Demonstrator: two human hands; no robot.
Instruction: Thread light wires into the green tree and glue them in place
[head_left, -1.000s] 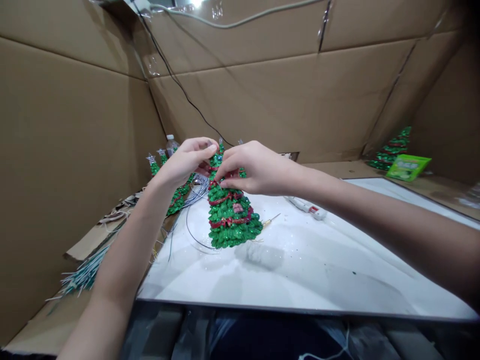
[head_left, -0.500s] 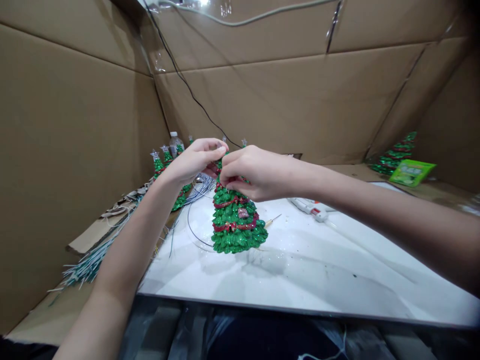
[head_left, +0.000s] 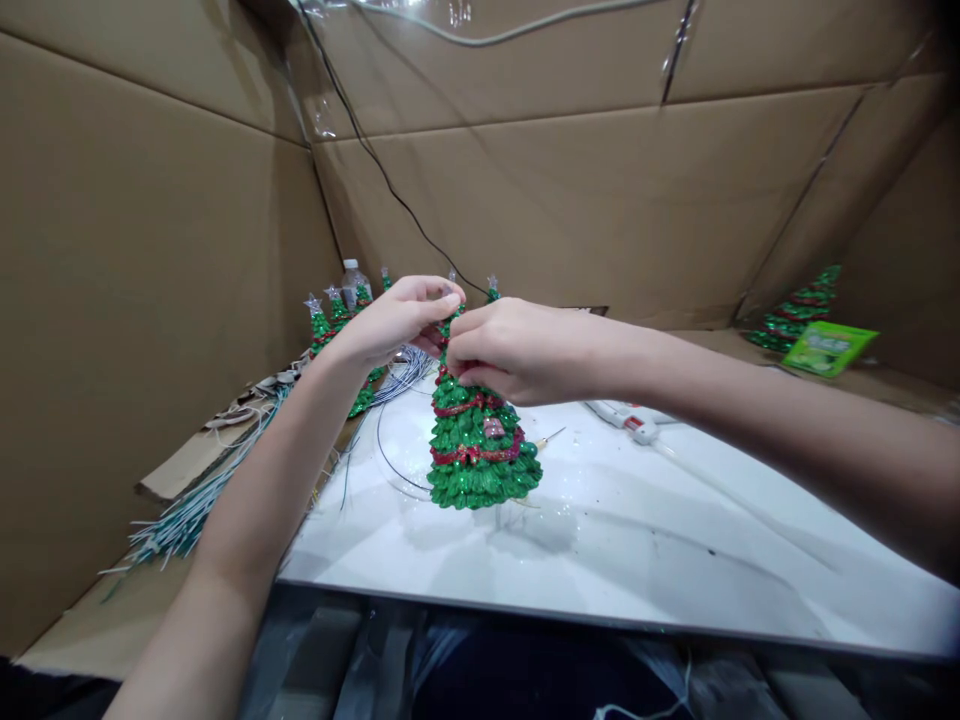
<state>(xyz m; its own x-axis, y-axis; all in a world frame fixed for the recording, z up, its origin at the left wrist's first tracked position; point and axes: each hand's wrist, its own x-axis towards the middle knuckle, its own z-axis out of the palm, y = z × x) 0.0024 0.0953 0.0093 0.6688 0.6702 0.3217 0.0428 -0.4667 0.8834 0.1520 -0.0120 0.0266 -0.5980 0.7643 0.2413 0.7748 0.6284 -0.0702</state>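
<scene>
A glittery green Christmas tree ornament (head_left: 480, 485) with red garlands, bows and a small pink gift stands upright before me, over the white board. Its narrow top is in the closed fingers of my left hand (head_left: 397, 318), thumb and forefinger meeting near the tip. My right hand (head_left: 514, 350) is closed in a pinch against the upper front of the tree, just below and right of the left. Whatever sits between the right fingertips is hidden behind the hand. Just beyond the tree's lower right side lies a thin pointed tool with a yellowish handle (head_left: 541, 443).
Several star-topped trees (head_left: 319, 325) and a clear bottle (head_left: 352, 275) stand at the back left. Coiled wire (head_left: 409, 370) and cut wires (head_left: 176, 530) lie leftward. A white glue gun (head_left: 636, 428) rests right; a green packet (head_left: 830, 348) sits before another tree (head_left: 802, 308). Cardboard walls (head_left: 555, 200) enclose the board (head_left: 600, 560).
The whole scene has shifted very slightly to the right in view. Both hands keep nearly the same hold at the upper part of the tree.
</scene>
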